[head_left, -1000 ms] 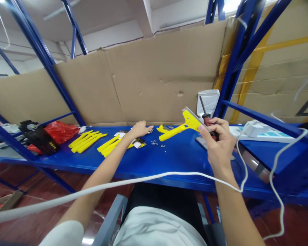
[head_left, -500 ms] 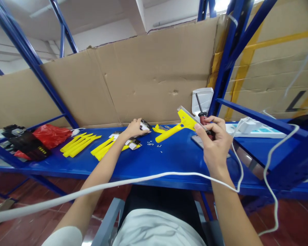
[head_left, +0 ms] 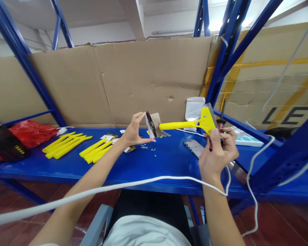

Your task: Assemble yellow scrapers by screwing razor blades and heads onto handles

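Note:
My left hand (head_left: 133,133) holds a small printed cardboard sleeve (head_left: 151,125) between thumb and fingers, its black face and brown inside showing. Right by the sleeve is the handle end of a yellow scraper (head_left: 179,125); whether they touch I cannot tell. My right hand (head_left: 218,148) grips this scraper by its head, the blade side toward the palm. The same hand also keeps a screwdriver (head_left: 221,123) with a dark red handle, its shaft pointing up. Below the sleeve, small screws (head_left: 143,147) lie scattered on the blue table (head_left: 154,167).
Two groups of yellow scrapers (head_left: 69,145) lie at left, near a red plastic bag (head_left: 33,133) and a black box (head_left: 11,147). A phone (head_left: 196,148) lies at right before a white tray (head_left: 195,109). A white cable (head_left: 118,185) crosses in front of me.
My left hand has lifted the cardboard sleeve off the table and brought it to the scraper's handle end. My right hand has turned the scraper so its handle points level to the left.

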A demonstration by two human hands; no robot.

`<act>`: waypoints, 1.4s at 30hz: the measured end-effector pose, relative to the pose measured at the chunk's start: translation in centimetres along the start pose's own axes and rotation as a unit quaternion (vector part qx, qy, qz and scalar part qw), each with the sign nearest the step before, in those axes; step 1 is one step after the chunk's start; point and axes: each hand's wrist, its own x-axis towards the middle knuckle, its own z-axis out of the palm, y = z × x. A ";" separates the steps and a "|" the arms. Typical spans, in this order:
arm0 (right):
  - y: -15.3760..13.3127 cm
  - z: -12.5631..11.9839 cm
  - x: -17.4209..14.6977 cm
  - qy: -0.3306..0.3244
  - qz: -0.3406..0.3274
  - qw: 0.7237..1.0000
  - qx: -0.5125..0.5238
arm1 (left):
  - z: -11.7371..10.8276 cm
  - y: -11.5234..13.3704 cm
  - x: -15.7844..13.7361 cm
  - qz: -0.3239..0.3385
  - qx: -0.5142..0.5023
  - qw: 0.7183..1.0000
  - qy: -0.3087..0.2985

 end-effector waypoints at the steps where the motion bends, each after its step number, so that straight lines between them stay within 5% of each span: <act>1: -0.5 0.6 -0.1 0.050 0.018 0.998 0.019 | 0.1 0.3 0.1 0.007 0.004 1.000 0.002; 3: -1.4 1.5 -0.3 0.096 0.036 0.994 0.040 | 0.1 1.0 0.4 0.018 0.005 1.000 0.006; 12: -3.0 2.2 -0.5 0.091 0.057 0.990 0.086 | 1.2 2.8 1.1 0.086 -0.029 0.994 0.054; 30: -3.3 2.1 -0.4 0.060 0.222 0.957 0.179 | 2.8 5.5 1.3 0.043 -0.089 0.994 0.054; 36: -3.6 2.9 -1.3 0.004 0.259 0.952 0.166 | 2.9 6.7 1.1 -0.087 -0.070 0.994 -0.002; 42: -3.7 3.5 -2.2 -0.032 0.243 0.958 0.149 | 2.1 6.8 0.8 -0.279 -0.132 0.949 -0.057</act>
